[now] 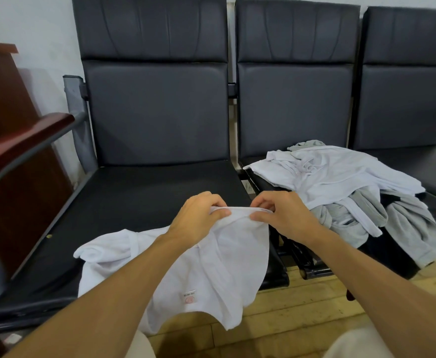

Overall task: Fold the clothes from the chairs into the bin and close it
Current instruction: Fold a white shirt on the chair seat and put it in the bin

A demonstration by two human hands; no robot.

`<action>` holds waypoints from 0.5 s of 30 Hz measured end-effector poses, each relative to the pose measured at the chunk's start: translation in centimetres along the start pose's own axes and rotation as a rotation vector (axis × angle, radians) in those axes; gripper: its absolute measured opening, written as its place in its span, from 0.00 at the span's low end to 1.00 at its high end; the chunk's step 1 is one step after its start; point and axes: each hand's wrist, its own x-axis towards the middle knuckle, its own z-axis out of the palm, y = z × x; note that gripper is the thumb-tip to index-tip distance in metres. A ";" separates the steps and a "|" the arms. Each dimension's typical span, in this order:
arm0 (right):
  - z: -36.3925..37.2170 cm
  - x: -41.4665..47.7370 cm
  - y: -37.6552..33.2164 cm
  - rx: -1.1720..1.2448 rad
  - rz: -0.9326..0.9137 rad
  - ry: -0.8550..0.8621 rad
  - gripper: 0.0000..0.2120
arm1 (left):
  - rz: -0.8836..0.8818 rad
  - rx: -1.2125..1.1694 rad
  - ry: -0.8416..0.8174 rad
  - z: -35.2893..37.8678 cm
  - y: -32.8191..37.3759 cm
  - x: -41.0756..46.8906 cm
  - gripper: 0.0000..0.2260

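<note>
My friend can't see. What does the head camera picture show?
A person's left hand and right hand pinch the top edge of a white shirt, which drapes over the front of a black chair seat. A pile of white and grey clothes lies on the next seat.

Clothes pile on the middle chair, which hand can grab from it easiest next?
Probably the right hand: it is next to the clothes pile. The left hand is farther away, across the white shirt that both hands pinch now, so it must loosen its grip first.

Shirt (219, 267), clothes pile (341, 182) on black chairs (154, 112)
</note>
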 end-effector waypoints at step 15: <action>0.8 0.7 -1.7 -0.022 0.039 0.121 0.12 | -0.082 0.219 -0.025 -1.8 0.4 -0.2 0.13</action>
